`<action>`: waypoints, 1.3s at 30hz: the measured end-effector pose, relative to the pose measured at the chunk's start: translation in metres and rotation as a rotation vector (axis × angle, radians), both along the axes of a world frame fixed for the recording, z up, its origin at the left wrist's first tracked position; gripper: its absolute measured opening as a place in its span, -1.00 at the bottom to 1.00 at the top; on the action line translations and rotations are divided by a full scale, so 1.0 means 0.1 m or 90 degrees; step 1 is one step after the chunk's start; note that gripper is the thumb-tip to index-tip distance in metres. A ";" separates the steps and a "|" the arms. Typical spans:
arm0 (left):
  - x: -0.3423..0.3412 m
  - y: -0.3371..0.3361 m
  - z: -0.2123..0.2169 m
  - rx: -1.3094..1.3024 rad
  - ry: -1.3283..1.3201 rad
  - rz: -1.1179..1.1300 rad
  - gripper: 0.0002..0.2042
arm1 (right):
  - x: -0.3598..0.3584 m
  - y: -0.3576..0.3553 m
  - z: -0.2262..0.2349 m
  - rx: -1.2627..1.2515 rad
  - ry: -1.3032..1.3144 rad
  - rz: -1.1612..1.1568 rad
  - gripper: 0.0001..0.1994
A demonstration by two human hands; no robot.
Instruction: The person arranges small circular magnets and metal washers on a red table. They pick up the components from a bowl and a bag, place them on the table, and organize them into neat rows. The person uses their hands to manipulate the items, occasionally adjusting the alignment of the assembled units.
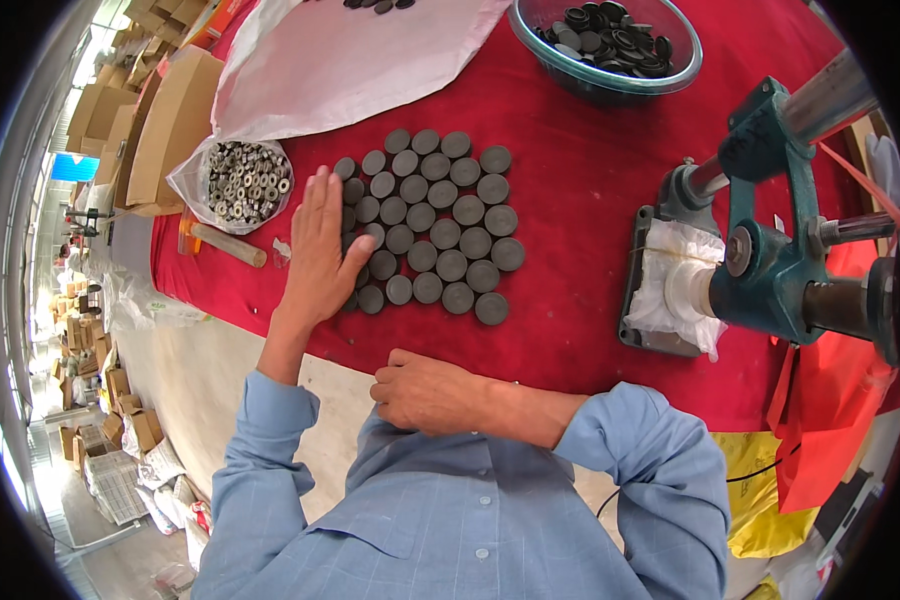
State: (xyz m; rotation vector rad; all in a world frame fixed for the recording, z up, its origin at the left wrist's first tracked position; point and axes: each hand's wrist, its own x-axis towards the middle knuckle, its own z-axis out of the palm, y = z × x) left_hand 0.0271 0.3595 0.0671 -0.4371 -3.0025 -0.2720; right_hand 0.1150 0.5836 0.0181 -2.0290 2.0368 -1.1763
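Many round dark grey discs (422,256) lie flat in a close cluster on the red cloth, in rough rows. Along the cluster's left side my left hand (318,245) is laid, fingers straight and together, thumb spread over toward the discs. It covers part of the leftmost ones. My right hand (420,390) is curled in a loose fist in front of my shirt, just off the cloth's near edge. Whatever its fingers may hold is hidden.
A bag of small metal rings (248,186) stands at left beside a rod (228,245) and a cardboard box (175,130). A white sheet (340,70) lies behind. A clear bowl of black discs (610,45) sits at far right, a green hand press (770,230) nearer.
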 end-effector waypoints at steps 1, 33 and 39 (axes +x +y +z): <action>-0.06 0.03 -0.04 -0.013 -0.025 -0.010 -0.13 | 0.00 -0.01 -0.01 -0.001 0.003 -0.001 -0.93; -0.11 0.78 0.03 -0.063 -0.059 -0.146 -0.04 | 0.04 -0.04 -0.05 0.014 0.069 -0.031 -0.92; -0.12 0.96 0.00 -0.048 -0.062 -0.169 -0.04 | 0.05 -0.03 -0.04 0.004 0.068 -0.037 -0.86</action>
